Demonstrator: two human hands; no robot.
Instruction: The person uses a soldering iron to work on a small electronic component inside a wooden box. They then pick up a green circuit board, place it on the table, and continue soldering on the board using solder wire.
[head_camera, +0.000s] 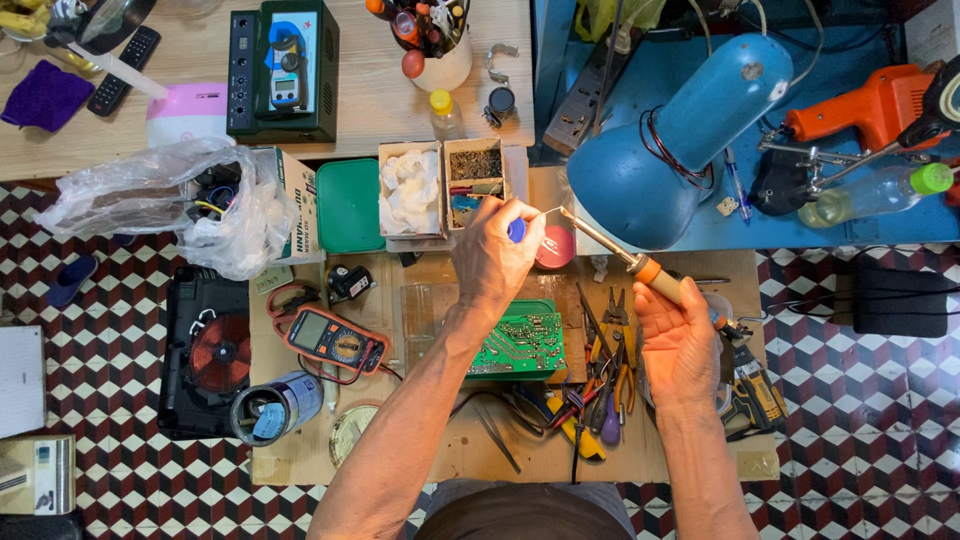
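Raising soldering iron (625, 258), right hand (678, 345)

Low wooden work board (300, 462) on a checkered tile floor (860, 440)
On the board lie a green circuit board (522, 345), an orange multimeter (335, 342), a heap of pliers and cutters (600, 385), a tin can (275, 408) on its side and a green lid (350, 205); a black induction cooker (205, 350) sits on the tiles just beside its left edge
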